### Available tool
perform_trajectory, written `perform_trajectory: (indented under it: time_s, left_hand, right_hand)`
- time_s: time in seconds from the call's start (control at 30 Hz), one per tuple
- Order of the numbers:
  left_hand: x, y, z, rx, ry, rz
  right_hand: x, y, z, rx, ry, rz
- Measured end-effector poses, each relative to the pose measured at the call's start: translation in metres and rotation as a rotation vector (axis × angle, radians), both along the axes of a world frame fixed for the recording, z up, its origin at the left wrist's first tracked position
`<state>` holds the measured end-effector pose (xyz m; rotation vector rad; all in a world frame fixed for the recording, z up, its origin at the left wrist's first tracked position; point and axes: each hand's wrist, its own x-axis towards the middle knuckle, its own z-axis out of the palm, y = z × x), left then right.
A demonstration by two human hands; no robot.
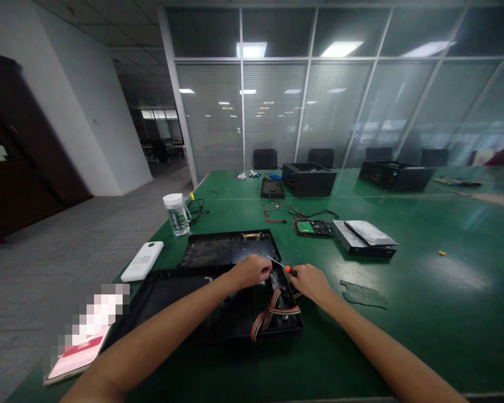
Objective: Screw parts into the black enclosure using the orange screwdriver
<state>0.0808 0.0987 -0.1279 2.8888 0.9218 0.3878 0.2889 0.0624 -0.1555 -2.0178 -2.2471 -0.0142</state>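
Observation:
My right hand [313, 281] is wrapped round the handle of a screwdriver [288, 270] with an orange and black grip. Its thin shaft points left and away from me, the tip passing close to my left hand [252, 270]. That hand is closed above the case's right part; whatever its fingers hold is hidden. Under both forearms lies an opened black case [163, 296], flat on the green table. A striped ribbon cable [273, 310] is looped at its right end. Just behind the case lies a black panel [227, 249] with a brass-coloured piece near its far edge.
On the left stand a clear bottle [178, 218], a white power bank [143, 262] and a phone [82, 355]. To the right are a drive unit [363, 238], a green circuit board [306, 226] and a dark flat piece [363, 295]. Black computer housings [311, 182] sit farther back.

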Motion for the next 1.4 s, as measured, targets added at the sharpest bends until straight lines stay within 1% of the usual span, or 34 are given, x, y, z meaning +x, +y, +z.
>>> perform_trajectory:
  time_s: [0.13, 0.23, 0.37, 0.5, 0.6, 0.7, 0.77, 0.87, 0.93, 1.0, 1.07, 1.13, 1.2, 1.23, 1.3, 1.4]
  left_hand:
    - [0.005, 0.004, -0.012, -0.188, -0.271, 0.096]
    - [0.002, 0.008, -0.022, -0.235, -0.379, 0.123]
    - [0.001, 0.011, -0.032, -0.2, -0.426, 0.126]
    - [0.002, 0.01, -0.037, -0.183, -0.423, 0.106]
    - [0.003, 0.009, -0.038, -0.161, -0.383, 0.07]
    - [0.003, 0.007, -0.04, -0.137, -0.387, 0.06]
    - [0.003, 0.006, -0.041, -0.125, -0.409, 0.068]
    - [0.004, 0.006, -0.043, -0.116, -0.422, 0.048]
    - [0.003, 0.007, -0.043, -0.113, -0.421, 0.023]
    - [0.002, 0.007, -0.043, -0.108, -0.41, 0.0]
    - [0.001, 0.007, -0.042, -0.101, -0.382, -0.015]
    - [0.0, 0.007, -0.041, -0.102, -0.352, -0.018]
    - [-0.002, 0.006, -0.04, -0.113, -0.346, -0.013]
    - [-0.002, 0.006, -0.04, -0.122, -0.352, -0.008]
    - [-0.003, 0.006, -0.039, -0.139, -0.366, 0.008]
    - [-0.003, 0.005, -0.039, -0.156, -0.367, 0.028]
  right_hand:
    - [0.015, 0.006, 0.002, -0.009, 0.004, -0.059]
    - [0.028, 0.013, 0.004, 0.091, 0.057, -0.102]
    - [0.044, 0.02, 0.003, 0.214, 0.226, -0.155]
    - [0.049, 0.021, 0.001, 0.281, 0.415, -0.119]
    - [0.048, 0.02, 0.001, 0.301, 0.506, -0.095]
    - [0.047, 0.021, 0.003, 0.272, 0.615, -0.093]
    - [0.046, 0.022, 0.003, 0.207, 0.808, -0.098]
    - [0.047, 0.025, 0.003, 0.004, 1.212, -0.12]
    - [0.048, 0.026, 0.002, -0.096, 1.424, -0.144]
    - [0.05, 0.027, 0.003, -0.102, 1.573, -0.142]
    - [0.052, 0.026, 0.008, -0.079, 1.678, -0.093]
    - [0.054, 0.024, 0.014, -0.082, 1.722, -0.017]
    - [0.057, 0.022, 0.021, -0.092, 1.707, 0.05]
    - [0.058, 0.021, 0.023, -0.069, 1.689, 0.062]
    - [0.06, 0.02, 0.023, 0.048, 1.636, 0.043]
    - [0.06, 0.02, 0.017, 0.307, 1.463, -0.013]
